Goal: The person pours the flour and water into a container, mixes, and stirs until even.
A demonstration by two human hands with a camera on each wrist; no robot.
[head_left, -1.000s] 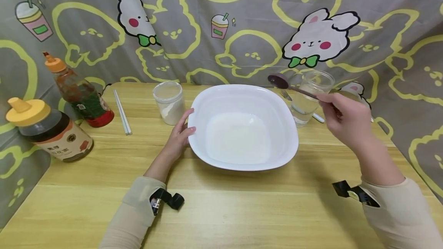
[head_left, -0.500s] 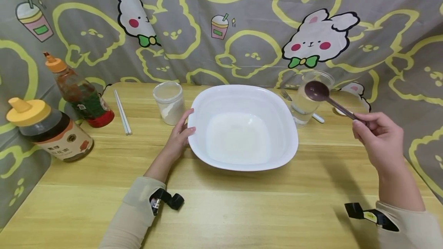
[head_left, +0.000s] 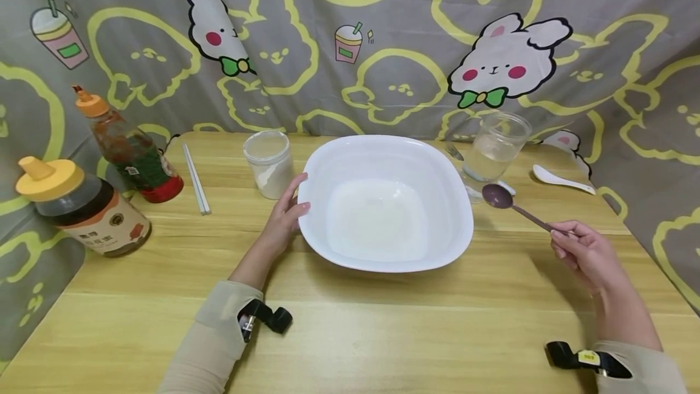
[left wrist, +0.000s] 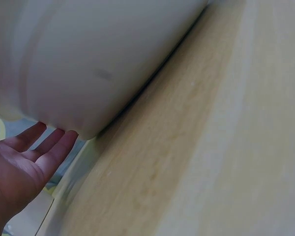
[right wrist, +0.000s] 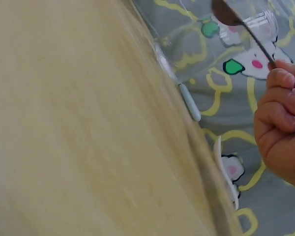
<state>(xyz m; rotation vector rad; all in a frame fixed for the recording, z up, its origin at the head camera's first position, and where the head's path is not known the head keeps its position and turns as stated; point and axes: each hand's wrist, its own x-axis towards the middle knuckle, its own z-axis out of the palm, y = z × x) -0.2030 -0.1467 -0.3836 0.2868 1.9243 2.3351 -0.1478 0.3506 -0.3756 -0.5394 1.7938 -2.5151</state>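
A large white bowl (head_left: 350,157) stands in the middle of the wooden table (head_left: 350,333). My left hand (head_left: 287,211) rests against its left rim with straight fingers; the left wrist view shows those fingers (left wrist: 37,147) touching the bowl's outer wall (left wrist: 88,64). My right hand (head_left: 582,254) pinches the handle of a dark brown spoon (head_left: 505,200), held low over the table just right of the bowl. In the right wrist view the curled fingers (right wrist: 280,105) grip the spoon (right wrist: 236,19) in front of a clear glass (right wrist: 206,34).
A lidded jar of white powder (head_left: 269,163) stands left of the bowl, with chopsticks (head_left: 195,169), a red sauce bottle (head_left: 128,148) and a yellow-capped bottle (head_left: 82,208) further left. A glass of water (head_left: 492,148), a fork (head_left: 452,151) and a white spoon (head_left: 560,179) lie at the back right.
My right hand has carried the brown spoon from above the bowl's far right rim rightward and down, close to the table beside the bowl. The left hand has stayed on the rim.
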